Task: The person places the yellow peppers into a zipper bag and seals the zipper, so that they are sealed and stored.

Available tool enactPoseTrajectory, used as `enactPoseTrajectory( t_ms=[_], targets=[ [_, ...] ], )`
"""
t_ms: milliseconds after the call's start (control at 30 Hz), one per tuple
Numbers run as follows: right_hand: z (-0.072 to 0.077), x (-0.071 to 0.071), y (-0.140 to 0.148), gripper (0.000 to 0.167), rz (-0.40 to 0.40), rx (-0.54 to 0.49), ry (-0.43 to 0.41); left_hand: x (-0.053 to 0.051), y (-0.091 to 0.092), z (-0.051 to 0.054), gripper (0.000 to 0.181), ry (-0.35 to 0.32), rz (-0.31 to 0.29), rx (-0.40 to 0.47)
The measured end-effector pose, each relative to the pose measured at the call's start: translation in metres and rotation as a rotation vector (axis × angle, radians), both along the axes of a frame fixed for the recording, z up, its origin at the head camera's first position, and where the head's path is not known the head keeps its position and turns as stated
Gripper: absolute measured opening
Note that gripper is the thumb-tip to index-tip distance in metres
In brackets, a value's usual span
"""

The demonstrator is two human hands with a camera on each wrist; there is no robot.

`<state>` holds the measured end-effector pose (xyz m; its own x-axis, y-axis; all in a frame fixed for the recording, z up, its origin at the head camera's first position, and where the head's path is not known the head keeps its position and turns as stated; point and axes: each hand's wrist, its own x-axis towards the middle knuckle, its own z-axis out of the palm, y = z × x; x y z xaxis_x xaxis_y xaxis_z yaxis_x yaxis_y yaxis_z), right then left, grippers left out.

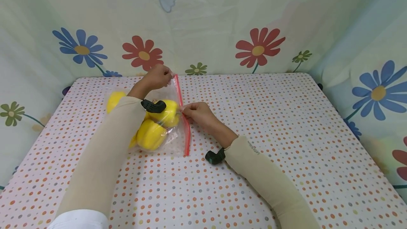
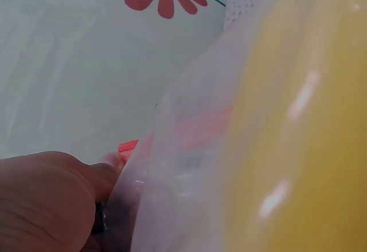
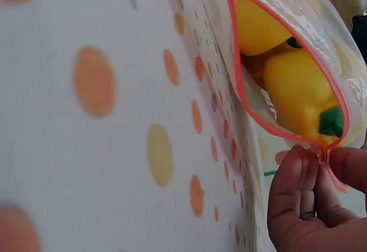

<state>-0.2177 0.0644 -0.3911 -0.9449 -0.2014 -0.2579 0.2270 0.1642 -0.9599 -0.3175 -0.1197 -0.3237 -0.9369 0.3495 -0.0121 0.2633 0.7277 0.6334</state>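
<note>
A clear zip bag (image 1: 175, 144) with a red zip strip (image 1: 187, 142) along its right edge lies on the table. Several yellow bell peppers (image 1: 152, 135) are inside; green stems show in the right wrist view. At the bag's far corner, my left hand (image 1: 158, 77) pinches the end of the strip, its fingertips partly hidden. My right hand (image 1: 200, 114) pinches the zip about midway along the edge, between thumb and fingers. Seen from the right wrist, the red-edged mouth gapes on one side of that pinch, with a yellow pepper (image 3: 298, 88) behind it.
A dotted cloth covers the table (image 1: 270, 123). Behind it and at both sides hangs a flower-printed curtain (image 1: 206, 27). Each wrist wears a small black device, such as the right camera (image 1: 215, 156).
</note>
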Motion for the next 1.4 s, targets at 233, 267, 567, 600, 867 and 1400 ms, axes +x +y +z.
enactPoseTrajectory(
  t_ms=[233,267,567,600,867,1400],
  targets=[
    [0.002,-0.002,-0.002,0.019,-0.005,0.003,-0.015,-0.002,0.000,0.000,0.029,0.005,-0.001,0.000],
    [0.003,-0.002,-0.002,0.019,0.001,0.001,-0.018,-0.002,0.000,0.000,0.029,0.006,-0.003,0.003],
    [0.012,0.000,0.005,0.020,0.022,0.114,0.034,0.001,0.002,0.006,0.030,0.055,-0.028,0.042],
    [0.013,0.001,0.005,0.020,0.024,0.118,0.034,0.000,0.003,0.005,0.031,0.060,-0.026,0.042],
    [0.015,0.004,0.005,0.018,0.014,0.129,-0.019,-0.003,0.005,-0.002,0.032,0.057,-0.019,0.044],
    [0.011,0.017,0.005,0.013,0.033,0.080,-0.024,0.000,0.010,-0.003,0.034,0.010,0.003,0.062]
  ],
)
